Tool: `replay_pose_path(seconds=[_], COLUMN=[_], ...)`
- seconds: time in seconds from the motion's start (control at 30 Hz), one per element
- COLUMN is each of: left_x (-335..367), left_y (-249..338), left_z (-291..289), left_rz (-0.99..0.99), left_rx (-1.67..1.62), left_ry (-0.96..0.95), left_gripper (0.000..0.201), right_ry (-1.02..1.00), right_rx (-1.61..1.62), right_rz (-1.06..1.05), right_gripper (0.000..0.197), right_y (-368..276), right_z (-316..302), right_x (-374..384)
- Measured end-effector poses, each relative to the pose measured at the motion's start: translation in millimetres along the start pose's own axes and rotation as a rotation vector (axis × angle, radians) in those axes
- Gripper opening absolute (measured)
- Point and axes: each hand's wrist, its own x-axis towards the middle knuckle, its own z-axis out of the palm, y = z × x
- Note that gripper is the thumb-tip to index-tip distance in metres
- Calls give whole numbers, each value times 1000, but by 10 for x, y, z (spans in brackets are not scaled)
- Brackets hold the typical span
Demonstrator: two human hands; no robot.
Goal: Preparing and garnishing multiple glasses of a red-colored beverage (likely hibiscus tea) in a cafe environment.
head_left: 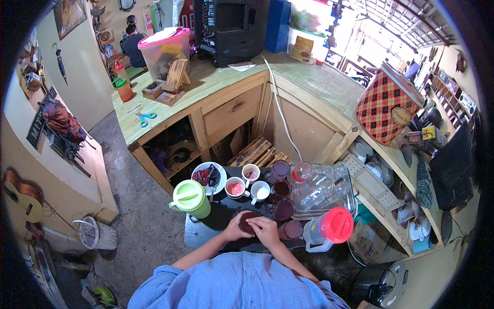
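Note:
Close in front of my body, my left hand (234, 227) is wrapped round a cup (247, 223) with dark brown contents. My right hand (266, 230) has its fingers closed at the cup's right rim. Just right of my hands runs a row of several glass mugs (284, 209) with dark contents. Beyond my hands are a white cup with pink contents (235, 187), a white cup with white contents (260, 191) and another pale cup (250, 172). A light green lidded pitcher (191, 199) stands to the left, and a clear pitcher with a red lid (332, 227) to the right.
A white plate (220, 176) with dark wrappers lies behind the green pitcher. A metal tray (339, 210) holds several clear glasses. The wooden counter (206, 97) beyond bears blue-handled scissors (146, 118) and a black speaker (232, 31). A person (134, 46) sits far left.

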Motion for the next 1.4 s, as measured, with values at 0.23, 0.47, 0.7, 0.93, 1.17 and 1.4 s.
replay_pose_path(seconds=[0.23,0.47,0.7,0.93,1.17,1.4], left_x=[-7,-1,-5,11,10,-21], left_y=[13,-35,-119,-95,-20,-98], left_z=[-4,-2,-4,4,11,17], left_rz=[-13,6,7,-15,-4,-75], left_rx=[23,48,-6,-35,-60,-163], left_ry=[2,10,-3,-6,-25,-24], left_gripper=[94,94,95,96,96,96], right_ry=[-23,-10,-19,-30,47,167], right_rx=[-3,-35,-8,3,63,73], right_rz=[60,-14,43,-28,-23,-182], right_gripper=[13,14,15,15,15,17], right_y=[6,19,-9,22,-262,-672], right_z=[-4,-5,-70,-74,-356,-765], right_x=[21,27,45,38,58,-127])
